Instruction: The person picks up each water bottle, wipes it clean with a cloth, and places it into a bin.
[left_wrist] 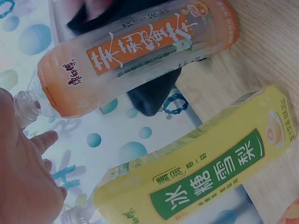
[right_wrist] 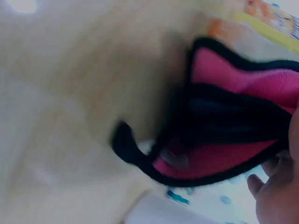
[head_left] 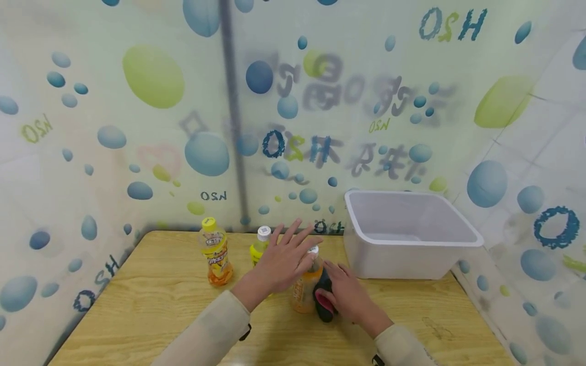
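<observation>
My right hand (head_left: 350,295) pinches a black cloth piece with pink lining (right_wrist: 219,161), its dark edging and a loose strap end showing in the right wrist view. The cloth stands close against an orange-labelled tea bottle (left_wrist: 140,51), on the bottle's right side. My left hand (head_left: 286,256) is spread, fingers straight, at the neck of that bottle; whether it touches the white cap cannot be made out. A yellow-labelled pear drink bottle (left_wrist: 201,172) stands just left, partly behind the left hand in the head view.
Farther left on the wooden table (head_left: 155,305) stands a bottle with a yellow cap and some orange drink (head_left: 217,256). A white plastic bin (head_left: 389,259) sits at the back right. A printed curtain (head_left: 293,193) hangs behind the table.
</observation>
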`<state>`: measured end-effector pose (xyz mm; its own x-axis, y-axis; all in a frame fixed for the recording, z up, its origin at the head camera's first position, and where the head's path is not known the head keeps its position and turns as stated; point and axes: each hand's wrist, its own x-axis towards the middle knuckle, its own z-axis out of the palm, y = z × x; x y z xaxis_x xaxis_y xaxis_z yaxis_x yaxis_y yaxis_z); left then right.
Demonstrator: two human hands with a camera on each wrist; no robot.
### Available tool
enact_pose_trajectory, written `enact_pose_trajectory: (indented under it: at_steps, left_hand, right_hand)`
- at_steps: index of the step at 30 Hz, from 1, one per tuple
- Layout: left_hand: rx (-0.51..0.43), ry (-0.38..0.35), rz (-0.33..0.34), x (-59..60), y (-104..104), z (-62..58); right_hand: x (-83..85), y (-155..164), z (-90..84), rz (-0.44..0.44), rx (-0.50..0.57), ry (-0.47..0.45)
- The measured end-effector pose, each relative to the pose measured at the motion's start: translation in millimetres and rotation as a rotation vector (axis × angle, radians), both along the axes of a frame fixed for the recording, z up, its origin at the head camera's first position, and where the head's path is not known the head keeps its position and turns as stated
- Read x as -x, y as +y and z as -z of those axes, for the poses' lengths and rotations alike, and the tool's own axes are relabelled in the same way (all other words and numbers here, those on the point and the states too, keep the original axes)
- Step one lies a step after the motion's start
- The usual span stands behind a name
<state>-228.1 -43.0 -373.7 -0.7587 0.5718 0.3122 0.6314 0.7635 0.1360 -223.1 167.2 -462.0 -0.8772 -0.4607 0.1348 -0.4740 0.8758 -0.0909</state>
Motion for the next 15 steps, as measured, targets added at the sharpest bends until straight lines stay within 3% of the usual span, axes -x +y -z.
enact_pose_trajectory:
  at_steps: [6,15]
  left_hand:
    - [0.003,0.008,-0.001,0.3,-0.1,1.2]
    - [0.021,0.021,-0.015,0.7,-1.6,-0.7]
  right_hand:
    - [1.5,-1.7,28.3,-0.032,-0.073,-0.012]
    - [0.6,-7.6,45.0,-0.013,-0.195,-0.081]
